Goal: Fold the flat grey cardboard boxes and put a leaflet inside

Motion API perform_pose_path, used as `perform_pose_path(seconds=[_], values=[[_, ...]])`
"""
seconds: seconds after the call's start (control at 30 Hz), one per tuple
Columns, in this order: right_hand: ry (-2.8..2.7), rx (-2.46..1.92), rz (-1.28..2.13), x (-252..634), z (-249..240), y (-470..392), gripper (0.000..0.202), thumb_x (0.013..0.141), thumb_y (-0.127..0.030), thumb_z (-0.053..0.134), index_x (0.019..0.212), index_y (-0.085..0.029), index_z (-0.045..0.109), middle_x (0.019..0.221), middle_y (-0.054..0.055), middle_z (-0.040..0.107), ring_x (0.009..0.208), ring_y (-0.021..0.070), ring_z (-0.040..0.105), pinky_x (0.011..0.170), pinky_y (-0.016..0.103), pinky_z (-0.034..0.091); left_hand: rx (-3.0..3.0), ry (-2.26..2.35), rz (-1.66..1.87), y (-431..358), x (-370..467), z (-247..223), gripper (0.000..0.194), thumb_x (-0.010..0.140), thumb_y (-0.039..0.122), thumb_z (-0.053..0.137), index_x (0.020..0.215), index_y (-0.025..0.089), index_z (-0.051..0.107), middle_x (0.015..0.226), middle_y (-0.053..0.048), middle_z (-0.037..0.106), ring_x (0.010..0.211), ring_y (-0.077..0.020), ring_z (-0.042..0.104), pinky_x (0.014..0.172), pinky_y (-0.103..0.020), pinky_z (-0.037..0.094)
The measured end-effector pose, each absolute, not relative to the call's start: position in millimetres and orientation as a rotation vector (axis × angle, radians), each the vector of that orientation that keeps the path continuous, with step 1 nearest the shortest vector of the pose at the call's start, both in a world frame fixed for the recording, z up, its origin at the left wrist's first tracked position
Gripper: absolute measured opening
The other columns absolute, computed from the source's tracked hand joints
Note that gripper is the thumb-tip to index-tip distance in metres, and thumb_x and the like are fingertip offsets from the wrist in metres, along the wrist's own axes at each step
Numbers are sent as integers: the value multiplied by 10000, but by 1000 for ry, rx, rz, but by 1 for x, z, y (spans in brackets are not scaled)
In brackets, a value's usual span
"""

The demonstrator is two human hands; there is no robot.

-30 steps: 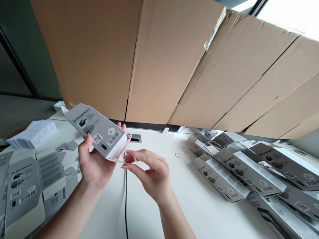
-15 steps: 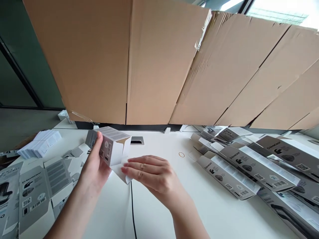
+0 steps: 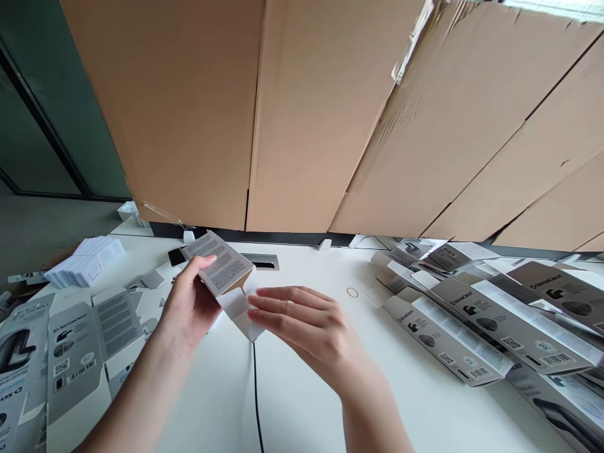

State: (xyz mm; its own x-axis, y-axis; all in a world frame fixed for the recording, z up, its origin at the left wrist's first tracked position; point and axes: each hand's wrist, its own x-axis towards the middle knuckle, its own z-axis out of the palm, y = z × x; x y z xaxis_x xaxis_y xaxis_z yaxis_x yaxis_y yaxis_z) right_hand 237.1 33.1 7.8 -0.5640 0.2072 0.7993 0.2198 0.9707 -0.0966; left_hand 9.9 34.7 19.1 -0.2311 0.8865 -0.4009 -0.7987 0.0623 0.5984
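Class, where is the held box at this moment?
In the head view, the box is left of centre, in the left hand above the white table, with the right hand at its end flap.

The small carton (image 3: 226, 269) is grey, and lines of fine print cover its upper face; its flap (image 3: 243, 318) is white, and a brown colour shows at its open end. The cartons (image 3: 500, 321) at the right are grey with black pictures and barcodes. The table (image 3: 302, 396) is white, the cable (image 3: 257, 390) black, the thin ring (image 3: 352, 289) orange-yellow, the tall cardboard (image 3: 302, 126) brown with dark seams.
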Motion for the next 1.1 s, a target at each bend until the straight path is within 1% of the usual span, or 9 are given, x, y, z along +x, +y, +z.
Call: perform_pose_path(seconds=[0.1,0.23,0.3,0.4,0.47,0.57,0.67,0.83,1.1], values=[[-2118,-333,-90,238,8,32,334,1090,-13,820,1383,-171,849,1352,116,912,1295,268,846,949,402,743,212,891,1578,28,12,23,214,985,196,749,1162,115,837,1060,-149,835,796,-264,817,600,-310,693],[-2053,-479,-212,235,13,28,329,1046,-68,912,1334,-225,883,1093,73,889,1071,240,783,820,382,695,374,949,1565,20,17,26,288,943,256,779,1206,151,831,1110,-170,854,801,-321,810,564,-371,685],[-2028,-444,-219,234,15,28,271,1035,-123,951,1275,-230,883,1026,36,908,992,224,772,800,372,694,373,952,1563,18,20,27,303,927,244,786,1218,169,827,1091,-154,859,748,-309,790,549,-377,674],[-1967,-349,-179,236,14,33,230,1002,-128,985,1166,-260,892,1080,19,945,923,219,787,781,382,712,352,916,1501,18,27,29,286,929,238,777,1203,170,825,1056,-153,861,709,-294,773,543,-371,663],[-1932,-305,-106,238,11,37,221,987,-108,990,1119,-267,913,1134,47,937,906,222,813,748,392,723,337,894,1435,19,30,30,286,935,247,765,1202,171,833,1040,-165,862,763,-330,805,544,-379,666],[-1889,-270,16,240,7,42,230,989,-145,999,1173,-271,942,1111,73,903,890,230,848,733,414,744,263,889,1408,20,34,30,310,918,204,752,1215,199,843,1065,-161,871,951,-389,870,592,-368,695],[-1870,-241,59,239,6,46,293,990,-197,1015,1248,-310,933,1006,33,922,843,234,839,726,428,747,246,891,1434,19,33,28,321,898,186,759,1206,219,844,1092,-153,877,1062,-415,886,630,-369,718],[-1825,-209,116,234,5,51,103,1029,-300,997,1088,-310,913,902,11,929,751,214,832,643,397,719,362,807,1426,14,30,24,450,805,250,989,1222,176,838,1120,-147,885,1092,-410,881,820,-415,768],[-1609,-299,207,227,-7,57,126,1035,-405,988,1075,-317,907,917,18,876,774,208,857,626,388,719,345,794,1473,11,31,24,366,770,261,1008,1089,175,850,1055,-130,864,998,-359,858,628,-301,681]])
